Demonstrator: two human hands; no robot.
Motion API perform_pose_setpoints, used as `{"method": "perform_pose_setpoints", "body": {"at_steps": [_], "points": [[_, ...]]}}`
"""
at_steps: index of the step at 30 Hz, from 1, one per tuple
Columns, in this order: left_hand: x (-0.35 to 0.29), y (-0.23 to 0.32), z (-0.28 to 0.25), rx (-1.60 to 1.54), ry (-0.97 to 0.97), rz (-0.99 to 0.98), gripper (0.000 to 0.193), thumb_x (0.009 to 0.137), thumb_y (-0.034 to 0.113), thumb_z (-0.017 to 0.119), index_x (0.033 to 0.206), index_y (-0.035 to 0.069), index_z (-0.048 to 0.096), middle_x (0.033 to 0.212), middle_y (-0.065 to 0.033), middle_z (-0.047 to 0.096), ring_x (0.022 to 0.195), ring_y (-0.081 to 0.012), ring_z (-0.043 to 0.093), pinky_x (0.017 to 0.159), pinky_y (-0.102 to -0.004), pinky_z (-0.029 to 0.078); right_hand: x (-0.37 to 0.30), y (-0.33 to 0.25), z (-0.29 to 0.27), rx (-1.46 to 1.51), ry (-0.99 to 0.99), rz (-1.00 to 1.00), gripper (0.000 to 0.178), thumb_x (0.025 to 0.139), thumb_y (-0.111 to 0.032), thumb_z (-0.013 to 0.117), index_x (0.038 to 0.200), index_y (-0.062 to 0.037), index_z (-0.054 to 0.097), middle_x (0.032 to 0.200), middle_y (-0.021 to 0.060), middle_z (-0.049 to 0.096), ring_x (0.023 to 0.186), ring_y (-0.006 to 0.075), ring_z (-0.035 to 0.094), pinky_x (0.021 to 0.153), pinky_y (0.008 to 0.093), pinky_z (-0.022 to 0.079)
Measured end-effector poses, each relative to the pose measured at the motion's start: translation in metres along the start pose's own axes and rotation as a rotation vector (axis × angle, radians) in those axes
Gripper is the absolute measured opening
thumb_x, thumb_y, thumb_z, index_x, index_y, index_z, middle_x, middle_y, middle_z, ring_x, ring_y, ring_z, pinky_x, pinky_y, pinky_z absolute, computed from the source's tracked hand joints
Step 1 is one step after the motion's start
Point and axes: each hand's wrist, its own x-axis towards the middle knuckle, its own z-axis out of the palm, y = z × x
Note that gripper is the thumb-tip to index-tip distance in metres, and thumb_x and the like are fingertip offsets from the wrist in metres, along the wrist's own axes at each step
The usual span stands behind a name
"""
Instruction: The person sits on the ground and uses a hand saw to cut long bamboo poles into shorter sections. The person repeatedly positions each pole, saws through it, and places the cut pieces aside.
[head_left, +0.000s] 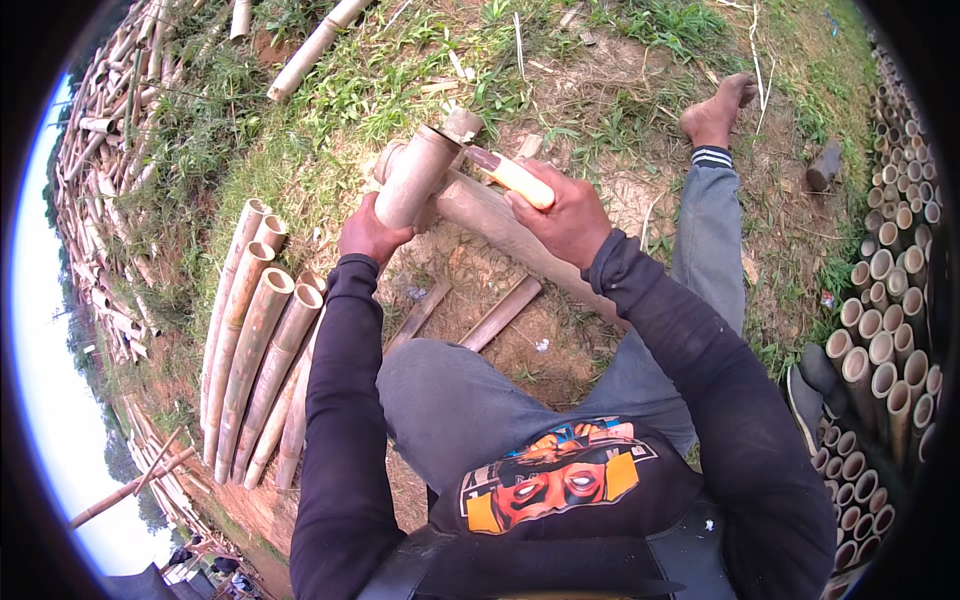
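Note:
My left hand (374, 232) is closed around the lower end of a thick, short bamboo piece (416, 182), which is tilted with its far end up and to the right. In my right hand (570, 215) is a knife (525, 183) with a pale yellow-orange handle. Its short dark blade points left, close to the rim of the bamboo piece; whether it touches cannot be made out. Beneath the piece, a thick pole (520, 245) slants from upper left down toward my legs. A small stub (462, 122) shows just beyond the rim.
Several cut bamboo lengths (262, 330) lean together at my left. Stacked bamboo tubes (885, 330) line the far right, and a large heap (105, 180) lies at the far left. Wooden strips (500, 312) lie by my knee. My bare foot (715, 112) rests ahead on grassy dirt.

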Motion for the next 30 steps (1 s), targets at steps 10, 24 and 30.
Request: {"method": "perform_pose_setpoints", "body": {"at_steps": [10, 24, 30], "points": [[0.003, -0.010, 0.010, -0.008, 0.012, 0.008, 0.095, 0.066, 0.049, 0.091, 0.146, 0.009, 0.058, 0.115, -0.0239, 0.078, 0.105, -0.0400, 0.077, 0.094, -0.0483, 0.061, 0.011, -0.002, 0.001, 0.054, -0.085, 0.102, 0.044, 0.096, -0.025, 0.080, 0.135, -0.0064, 0.070, 0.103, 0.0221, 0.079, 0.082, 0.0355, 0.079, 0.073, 0.0387, 0.064], [0.004, -0.010, 0.009, -0.020, -0.032, 0.001, 0.094, 0.067, 0.051, 0.092, 0.144, 0.009, 0.059, 0.118, -0.0239, 0.077, 0.107, -0.0403, 0.076, 0.095, -0.0475, 0.060, -0.035, -0.028, -0.043, 0.023, -0.083, 0.191, 0.052, 0.093, -0.010, 0.081, 0.141, 0.0015, 0.065, 0.114, 0.0217, 0.079, 0.100, 0.0301, 0.081, 0.086, 0.0366, 0.065], [-0.003, 0.001, 0.000, -0.020, -0.038, -0.012, 0.098, 0.066, 0.043, 0.092, 0.148, 0.003, 0.057, 0.122, -0.0253, 0.076, 0.110, -0.0397, 0.076, 0.099, -0.0460, 0.059, 0.041, -0.006, 0.024, -0.046, -0.093, 0.099, 0.044, 0.098, -0.034, 0.077, 0.132, -0.0075, 0.070, 0.096, 0.0190, 0.079, 0.086, 0.0366, 0.079, 0.077, 0.0434, 0.063]]}}
